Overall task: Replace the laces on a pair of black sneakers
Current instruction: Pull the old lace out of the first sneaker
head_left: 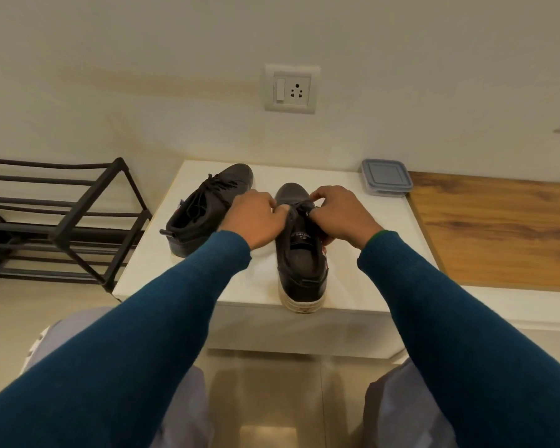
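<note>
Over on the left stood a black metal shoe rack point(62, 221), just beside the white worktop point(149, 270). On that worktop, the left sneaker point(201, 215) lay tipped on its side, laces threaded, toe toward the wall. Next came the left hand point(256, 218), fingers curled in and gripping the left edge of the right sneaker point(301, 263) up by its eyelets. That sneaker sat upright, toe to the wall, heel at the worktop's front edge. Above it on the wall was a switch and socket plate point(291, 88). Then the right hand point(340, 215), fingertips pinched on the black lace point(299, 206) near the toe end. Further right, a clear container with a grey lid point(385, 177) rested at the back corner, and beyond it a wooden surface point(498, 227).
</note>
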Available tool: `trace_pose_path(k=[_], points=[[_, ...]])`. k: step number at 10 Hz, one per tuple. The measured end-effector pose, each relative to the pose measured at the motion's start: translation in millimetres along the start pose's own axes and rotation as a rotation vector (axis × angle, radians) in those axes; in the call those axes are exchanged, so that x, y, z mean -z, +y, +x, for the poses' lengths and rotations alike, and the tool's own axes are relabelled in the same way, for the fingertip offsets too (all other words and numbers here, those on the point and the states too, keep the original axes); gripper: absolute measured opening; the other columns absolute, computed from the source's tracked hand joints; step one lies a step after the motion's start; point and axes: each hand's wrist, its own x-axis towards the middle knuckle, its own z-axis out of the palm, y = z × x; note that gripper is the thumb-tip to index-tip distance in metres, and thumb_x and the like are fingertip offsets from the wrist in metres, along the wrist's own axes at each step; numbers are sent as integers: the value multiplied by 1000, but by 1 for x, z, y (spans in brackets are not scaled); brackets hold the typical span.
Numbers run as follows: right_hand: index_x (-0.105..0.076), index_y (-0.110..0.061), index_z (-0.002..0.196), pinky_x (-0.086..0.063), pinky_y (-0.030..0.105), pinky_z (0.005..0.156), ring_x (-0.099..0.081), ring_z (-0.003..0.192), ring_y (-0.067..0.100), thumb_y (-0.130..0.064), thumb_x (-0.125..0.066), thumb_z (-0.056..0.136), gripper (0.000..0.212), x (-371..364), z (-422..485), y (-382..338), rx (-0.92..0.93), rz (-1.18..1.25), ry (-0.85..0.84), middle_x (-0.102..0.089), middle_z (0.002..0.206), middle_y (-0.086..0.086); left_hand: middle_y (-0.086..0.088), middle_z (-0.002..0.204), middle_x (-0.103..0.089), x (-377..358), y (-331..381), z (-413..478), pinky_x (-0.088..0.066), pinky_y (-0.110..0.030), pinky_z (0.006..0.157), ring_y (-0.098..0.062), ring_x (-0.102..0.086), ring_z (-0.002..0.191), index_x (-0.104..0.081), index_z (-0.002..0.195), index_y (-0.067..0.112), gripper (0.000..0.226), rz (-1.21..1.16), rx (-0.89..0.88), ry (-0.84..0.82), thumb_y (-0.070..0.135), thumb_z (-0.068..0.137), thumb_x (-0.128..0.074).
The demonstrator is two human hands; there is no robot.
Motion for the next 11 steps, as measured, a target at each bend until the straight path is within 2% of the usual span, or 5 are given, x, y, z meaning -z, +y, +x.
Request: trace_pose_path(k=[3, 6, 7, 9, 11], points=[[-63, -19, 107, -63, 38, 57, -74, 68, 31, 0, -52, 87, 29, 5, 4, -4, -82, 71, -95, -69, 90, 18, -8, 101, -68, -10, 9, 8, -58, -41, 83, -22, -65, 87, -73, 100, 14, 23, 6, -50, -117, 28, 86, -61], [-64, -17, 119, -45, 34, 79, -50, 109, 28, -17, -61, 90, 29, -39, 14, -10, 254, -620, 208, -52, 117, 9, -21, 115, -70, -7, -3, 20, -53, -46, 96, -36, -65, 109, -69, 97, 8, 15, -388, 264, -64, 12, 94, -54], [-65, -14, 112, -44, 34, 76, -56, 102, 28, -19, -63, 92, 21, -44, 23, -8, 241, -625, 237, -58, 110, 10, -21, 118, -68, -6, -5, 21, -52, -48, 97, -37, -64, 112, -69, 104, 5, 20, -400, 284, -84, 12, 94, -53], [-63, -12, 96, -38, 27, 63, -54, 79, 22, -20, -61, 92, 10, -50, 27, -5, 245, -517, 319, -58, 96, 6, -21, 116, -70, -4, -7, 23, -53, -48, 96, -36, -65, 110, -69, 99, 7, 16, -435, 288, -103, 12, 93, -55], [-55, -6, 95, -33, 25, 53, -55, 79, 23, -11, -48, 90, 10, -35, 33, 3, -180, 233, 542, -57, 92, 6, -18, 111, -71, -7, -5, 22, -54, -48, 94, -33, -67, 101, -67, 92, 13, 10, -438, 279, -81, 13, 91, -57]])
